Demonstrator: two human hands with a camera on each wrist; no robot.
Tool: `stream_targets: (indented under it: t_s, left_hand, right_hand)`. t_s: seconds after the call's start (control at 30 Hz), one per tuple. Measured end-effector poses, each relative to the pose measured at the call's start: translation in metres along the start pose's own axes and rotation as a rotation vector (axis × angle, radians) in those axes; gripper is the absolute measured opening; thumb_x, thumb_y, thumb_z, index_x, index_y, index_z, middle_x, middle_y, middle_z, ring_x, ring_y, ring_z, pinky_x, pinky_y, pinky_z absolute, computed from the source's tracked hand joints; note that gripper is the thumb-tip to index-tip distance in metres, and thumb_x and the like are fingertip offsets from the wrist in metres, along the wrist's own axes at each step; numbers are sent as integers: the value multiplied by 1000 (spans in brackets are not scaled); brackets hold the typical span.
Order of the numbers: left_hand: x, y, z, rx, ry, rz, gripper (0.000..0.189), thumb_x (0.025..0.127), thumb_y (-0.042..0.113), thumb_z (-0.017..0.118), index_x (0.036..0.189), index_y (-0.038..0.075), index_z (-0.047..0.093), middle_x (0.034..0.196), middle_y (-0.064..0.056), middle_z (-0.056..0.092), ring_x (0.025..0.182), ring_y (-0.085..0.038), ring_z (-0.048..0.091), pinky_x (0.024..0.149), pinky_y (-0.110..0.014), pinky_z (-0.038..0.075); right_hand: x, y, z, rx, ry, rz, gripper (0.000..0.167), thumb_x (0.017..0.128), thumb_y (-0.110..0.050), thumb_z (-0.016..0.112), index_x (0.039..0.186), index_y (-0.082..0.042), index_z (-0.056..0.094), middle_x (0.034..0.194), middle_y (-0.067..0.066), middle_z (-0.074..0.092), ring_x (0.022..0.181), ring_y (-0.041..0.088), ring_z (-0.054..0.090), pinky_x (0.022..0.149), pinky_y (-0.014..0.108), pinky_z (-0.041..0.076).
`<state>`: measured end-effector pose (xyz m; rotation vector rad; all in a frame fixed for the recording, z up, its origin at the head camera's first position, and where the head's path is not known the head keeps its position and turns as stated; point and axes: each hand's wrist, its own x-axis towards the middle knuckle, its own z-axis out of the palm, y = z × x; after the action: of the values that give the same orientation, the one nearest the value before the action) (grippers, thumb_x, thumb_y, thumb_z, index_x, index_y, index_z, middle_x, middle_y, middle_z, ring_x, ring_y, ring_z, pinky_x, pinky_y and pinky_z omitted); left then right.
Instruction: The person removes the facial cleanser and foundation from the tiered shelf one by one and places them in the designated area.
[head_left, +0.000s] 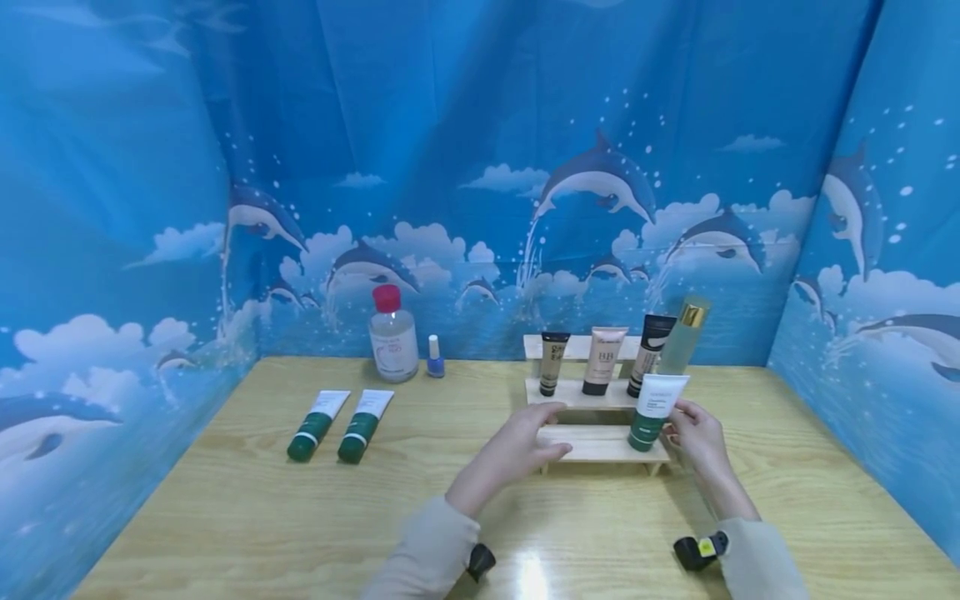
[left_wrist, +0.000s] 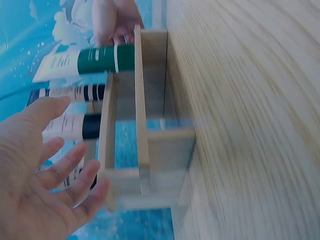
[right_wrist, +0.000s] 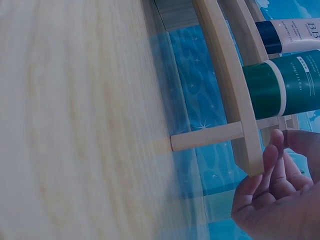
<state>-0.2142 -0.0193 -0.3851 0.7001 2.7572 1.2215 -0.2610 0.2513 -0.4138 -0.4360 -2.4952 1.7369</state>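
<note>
A tiered wooden rack (head_left: 581, 450) stands on the table, with a white and green squeeze tube (head_left: 656, 408) upright, cap down, at the right end of its front step. My right hand (head_left: 697, 437) is beside that tube at the rack's right end. In the right wrist view its fingers (right_wrist: 271, 155) are loosely curled by the step's end, with no object visible between them. My left hand (head_left: 525, 446) is at the rack's left end, fingers spread and holding nothing. On the step behind stand a small dark-capped tube (head_left: 552, 362), a pink BB cream tube (head_left: 603, 360) and a black tube (head_left: 651, 352).
A gold-capped bottle (head_left: 684, 333) rises behind the front tube at the rack's right. Two more white and green tubes (head_left: 318, 425) lie on the left of the table. Farther back are a red-capped clear bottle (head_left: 394, 342) and a blue nail polish bottle (head_left: 436, 360).
</note>
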Motion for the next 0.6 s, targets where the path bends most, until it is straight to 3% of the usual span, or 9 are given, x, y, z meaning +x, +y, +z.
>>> stream_targets:
  t_s: [0.27, 0.6]
  left_hand:
    - [16, 17, 17, 32, 14, -11, 61, 87, 33, 69, 141, 18, 44, 124, -4, 60, 111, -16, 57, 93, -28, 49]
    - [33, 24, 39, -31, 17, -21, 61, 86, 33, 70, 140, 19, 44, 124, -2, 59, 109, -12, 57, 88, -25, 50]
  right_hand:
    - [-1, -1, 0, -7, 2, -6, 42, 101, -21, 42, 133, 6, 46, 110, 13, 63, 73, 2, 53, 65, 16, 48]
    - [-1, -1, -2, 13, -10, -32, 42, 100, -19, 43, 132, 9, 46, 91, -2, 65, 69, 0, 53, 63, 16, 48]
